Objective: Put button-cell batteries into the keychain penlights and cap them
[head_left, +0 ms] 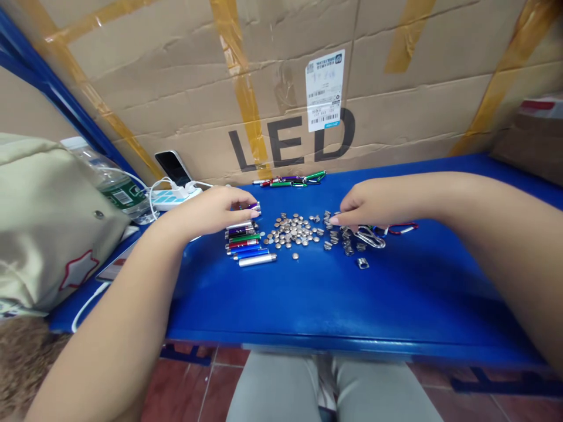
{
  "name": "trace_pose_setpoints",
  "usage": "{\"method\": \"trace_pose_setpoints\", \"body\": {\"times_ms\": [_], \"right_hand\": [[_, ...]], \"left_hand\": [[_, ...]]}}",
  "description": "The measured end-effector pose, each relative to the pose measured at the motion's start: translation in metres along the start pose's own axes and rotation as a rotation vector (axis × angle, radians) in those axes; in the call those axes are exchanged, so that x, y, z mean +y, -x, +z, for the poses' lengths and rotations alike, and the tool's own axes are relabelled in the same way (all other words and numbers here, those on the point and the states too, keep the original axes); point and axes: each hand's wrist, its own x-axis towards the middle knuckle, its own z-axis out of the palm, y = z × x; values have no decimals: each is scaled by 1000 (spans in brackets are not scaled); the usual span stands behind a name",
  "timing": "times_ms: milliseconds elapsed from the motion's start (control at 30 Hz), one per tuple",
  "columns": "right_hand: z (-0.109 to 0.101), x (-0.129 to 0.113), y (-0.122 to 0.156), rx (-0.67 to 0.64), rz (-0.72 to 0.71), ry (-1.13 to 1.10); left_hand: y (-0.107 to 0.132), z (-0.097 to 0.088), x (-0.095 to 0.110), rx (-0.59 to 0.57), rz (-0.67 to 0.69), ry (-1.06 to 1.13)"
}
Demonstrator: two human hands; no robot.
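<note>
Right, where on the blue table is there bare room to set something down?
Bare: the blue table from its front edge to the silver tube; a smaller patch between pens and metal discs. Crowded: coloured tubes by the left hand, metal clips by the right hand, discs between.

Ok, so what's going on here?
At a blue table, a person's left hand is at a small purple tube, at the far end of a row of coloured metal tubes. The right hand is at small silver metal pieces; whether either hand grips anything is hard to tell. A cluster of round silver discs lies between the hands, and more coloured tubes lie by the brown cardboard behind.
</note>
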Motion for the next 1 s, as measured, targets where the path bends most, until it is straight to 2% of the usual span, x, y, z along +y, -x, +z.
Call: {"method": "trace_pose_setpoints", "body": {"times_ms": [100,367,733,833,1000], "right_hand": [[0,-4,0,-193,11,17],[1,-4,-1,-205,20,-1],[-3,-13,2,-214,88,-15],[-4,-13,2,-212,100,-21],[0,-8,-1,-243,91,-14]], "left_hand": [[0,-1,-4,-19,-28,-29],[-2,4,-5,-116,-54,-55],[-1,8,-6,-155,-99,48],[0,5,-1,-138,-66,26],[-5,3,2,-38,6,-162]]}}
